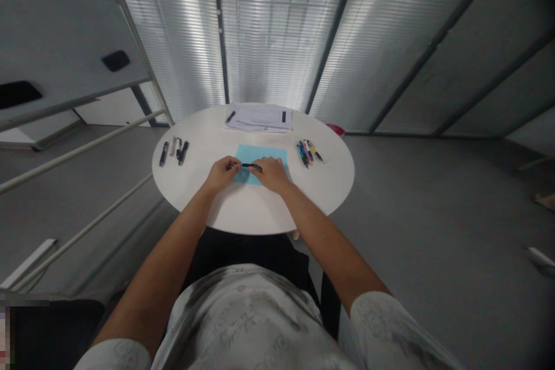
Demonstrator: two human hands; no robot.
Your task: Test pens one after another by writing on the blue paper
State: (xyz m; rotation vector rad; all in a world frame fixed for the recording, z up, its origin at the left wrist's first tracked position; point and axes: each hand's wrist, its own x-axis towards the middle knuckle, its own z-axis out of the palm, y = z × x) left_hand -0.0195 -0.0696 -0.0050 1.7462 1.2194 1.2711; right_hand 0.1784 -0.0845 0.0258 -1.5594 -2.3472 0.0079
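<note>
A dark pen [247,165] with a bit of green near its right end lies level between my hands, above a light blue sheet [262,153]. My left hand [222,173] pinches its left end with closed fingers. Around the other end, the fingers of my right hand [272,173] are closed, hiding part of it. On the right lies a group of pens [304,154] in blue, green, pink and dark colours, beside a yellow pen [315,151]. To the left of my hands rest several dark pens or markers [183,153].
The round white table [251,214] stands before me. At its far side lies a stack of papers [260,118] with dark items on it. A whiteboard on a metal frame [130,23] stands at the left, and blinds [269,29] cover the glass wall behind.
</note>
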